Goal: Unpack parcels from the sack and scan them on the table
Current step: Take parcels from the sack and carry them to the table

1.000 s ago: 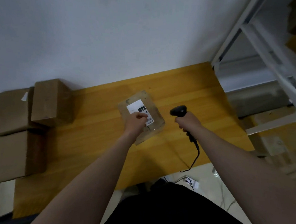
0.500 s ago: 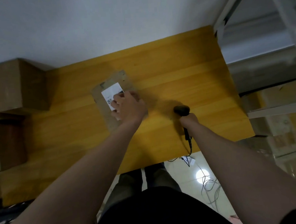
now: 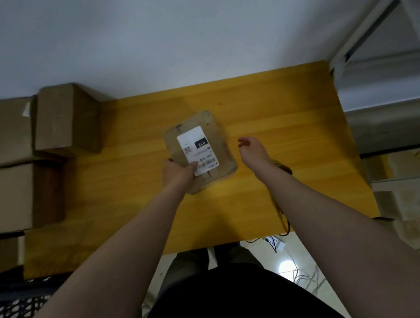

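On the yellow tabletop (image 3: 295, 118), the scene differs from half a second ago. Your right grip (image 3: 253, 148) held the barcode scanner (image 3: 284, 168) then. Now it holds nothing, and the scanner lies on the wood under your right forearm, mostly hidden. Its cable (image 3: 281, 213) runs back over the near edge. Your left grip (image 3: 177, 173) was pressing down on the cardboard parcel (image 3: 212, 125) with the palm over it. It has since slid to the parcel's near left corner. The parcel has also turned, and most of its white shipping label (image 3: 197, 148) shows, with "032" reading upside down to you.

The parcel sits near the middle of the tabletop, label up, just ahead of your left grip and to the left of your right one. You cannot tell whether it lies flat or is raised at the near end.

Your left grip pinches that corner: the thumb presses on the label's near corner and the fingers wrap the edge out of sight. Your right grip hovers just beside the parcel's right edge, not touching it, fingers spread loosely and a little curved.

Three cardboard boxes (image 3: 64, 119) are stacked at the left end of the tabletop, well apart from the parcel.
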Tool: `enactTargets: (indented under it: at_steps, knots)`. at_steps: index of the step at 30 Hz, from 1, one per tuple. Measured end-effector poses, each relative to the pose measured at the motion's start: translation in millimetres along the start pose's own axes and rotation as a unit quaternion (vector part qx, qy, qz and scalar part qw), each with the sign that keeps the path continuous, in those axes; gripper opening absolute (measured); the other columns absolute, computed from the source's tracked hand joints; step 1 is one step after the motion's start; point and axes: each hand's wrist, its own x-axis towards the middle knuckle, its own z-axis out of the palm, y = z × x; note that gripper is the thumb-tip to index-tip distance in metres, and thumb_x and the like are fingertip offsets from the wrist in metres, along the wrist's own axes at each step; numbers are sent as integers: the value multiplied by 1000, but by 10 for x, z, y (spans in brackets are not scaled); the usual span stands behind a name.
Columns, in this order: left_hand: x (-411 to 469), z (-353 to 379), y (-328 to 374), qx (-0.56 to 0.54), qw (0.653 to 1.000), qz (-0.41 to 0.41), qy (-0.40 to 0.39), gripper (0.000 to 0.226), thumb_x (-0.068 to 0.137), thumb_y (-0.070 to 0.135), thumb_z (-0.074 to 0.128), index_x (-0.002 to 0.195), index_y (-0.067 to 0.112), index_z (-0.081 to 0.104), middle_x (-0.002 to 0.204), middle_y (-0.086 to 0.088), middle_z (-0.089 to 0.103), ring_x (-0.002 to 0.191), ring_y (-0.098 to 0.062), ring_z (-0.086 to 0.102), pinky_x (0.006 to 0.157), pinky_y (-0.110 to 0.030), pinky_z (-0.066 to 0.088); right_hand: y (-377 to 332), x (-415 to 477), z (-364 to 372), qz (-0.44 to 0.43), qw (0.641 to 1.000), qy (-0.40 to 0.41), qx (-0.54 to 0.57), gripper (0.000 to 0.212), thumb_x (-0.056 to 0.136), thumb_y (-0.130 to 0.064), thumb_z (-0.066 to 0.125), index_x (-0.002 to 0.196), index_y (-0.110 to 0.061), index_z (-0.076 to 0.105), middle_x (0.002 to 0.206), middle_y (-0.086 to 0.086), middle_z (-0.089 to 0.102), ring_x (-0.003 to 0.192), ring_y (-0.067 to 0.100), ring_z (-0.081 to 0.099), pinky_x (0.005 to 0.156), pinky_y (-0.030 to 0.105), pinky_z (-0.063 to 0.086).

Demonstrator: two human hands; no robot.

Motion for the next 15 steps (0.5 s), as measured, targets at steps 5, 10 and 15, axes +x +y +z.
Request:
enactTargets:
  at_steps: [5,10,15]
  knots:
    - [33,-334,-211,-62,994,-15,-89,72,94,29,76,153,19,35,143,-9,57,105,-28,58,70,-40,50,-165,-294,342,0,999,-41,36,46,103,-12,38,145,-20,55,143,4,59,116,25,59,86,43,53]
    - [32,-672,-478,-37,990,16,-136,66,96,30,74,153,25,42,126,-5,64,92,-19,63,60,-32,48,13,-641,548,43,993,-44,104,49,99,-10,46,146,-25,54,124,5,67,102,26,66,78,47,60]
    - [-103,-828,-675,-22,982,31,-185,53,99,25,68,149,27,49,127,-4,66,106,-26,65,72,-39,55,122,-1033,691,38,991,31,128,45,100,-10,41,139,-22,61,133,6,66,110,28,64,90,50,58]
